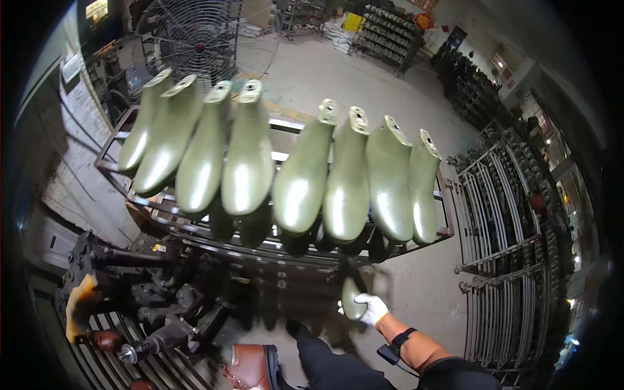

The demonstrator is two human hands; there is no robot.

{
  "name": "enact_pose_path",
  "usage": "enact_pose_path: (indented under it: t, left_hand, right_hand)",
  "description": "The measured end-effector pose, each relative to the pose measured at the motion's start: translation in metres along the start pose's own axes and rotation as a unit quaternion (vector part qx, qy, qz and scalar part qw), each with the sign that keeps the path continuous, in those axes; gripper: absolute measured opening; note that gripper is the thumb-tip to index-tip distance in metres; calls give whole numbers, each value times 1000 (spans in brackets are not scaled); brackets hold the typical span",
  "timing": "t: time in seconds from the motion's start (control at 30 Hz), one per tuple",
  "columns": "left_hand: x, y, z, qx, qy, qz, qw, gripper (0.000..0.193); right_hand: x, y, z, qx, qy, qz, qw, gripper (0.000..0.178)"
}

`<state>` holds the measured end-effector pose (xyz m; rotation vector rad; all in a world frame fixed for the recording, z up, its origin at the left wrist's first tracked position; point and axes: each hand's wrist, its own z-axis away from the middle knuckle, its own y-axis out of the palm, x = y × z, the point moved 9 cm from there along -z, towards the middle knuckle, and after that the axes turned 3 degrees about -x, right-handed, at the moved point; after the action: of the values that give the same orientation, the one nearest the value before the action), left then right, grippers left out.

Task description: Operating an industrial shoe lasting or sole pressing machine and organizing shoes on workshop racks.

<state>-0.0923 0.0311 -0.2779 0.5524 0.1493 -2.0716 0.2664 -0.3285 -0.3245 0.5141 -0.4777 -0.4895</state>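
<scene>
My right hand (373, 310), in a white glove, is closed around a green shoe last (351, 298) low in front of the metal rack (448, 218). Its thumb lies across the near side of the last. Along the rack's top stand several glossy olive-green lasts (299, 185), toes toward me and pale-topped ankle ends up. The gap in the middle of the row parts them into two groups. Darker shapes hang beneath them, too dim to make out. At the lower edge shows a brown leather boot (249, 368), partly cut off. My left hand is out of the picture.
On the left stands a dark machine (175, 305) over a slatted frame. A large wire-guarded fan (198, 47) is behind the rack. Wheeled metal racks (500, 201) line the right side. Farther off is a loaded shelf rack (387, 36) beside white sacks (339, 37).
</scene>
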Motion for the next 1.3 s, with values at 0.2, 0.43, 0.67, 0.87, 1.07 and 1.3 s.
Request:
enact_pose_path:
  t: [0.2, 0.43, 0.67, 0.87, 1.07, 1.3]
  left_hand:
    - [0, 50, 11, 77, 34, -45, 995, 23]
    - [15, 99, 8, 223, 56, 34, 973, 28]
    - [-53, 142, 51, 89, 187, 156, 966, 55]
    - [-111, 76, 121, -40, 447, -341, 826, 37]
    - [-102, -7, 122, -54, 432, -147, 888, 38]
    - [-104, -71, 107, -1, 306, 76, 949, 36]
  right_hand:
    - [83, -27, -102, 51, -36, -68, 996, 54]
    - [145, -170, -168, -5, -346, 395, 851, 32]
    - [-122, 221, 79, 207, 30, 296, 932, 82]
    - [-151, 438, 148, 371, -261, 503, 736, 108]
    - [-190, 548, 191, 387, -365, 641, 553, 117]
    - [-225, 587, 227, 281, -350, 779, 439, 120]
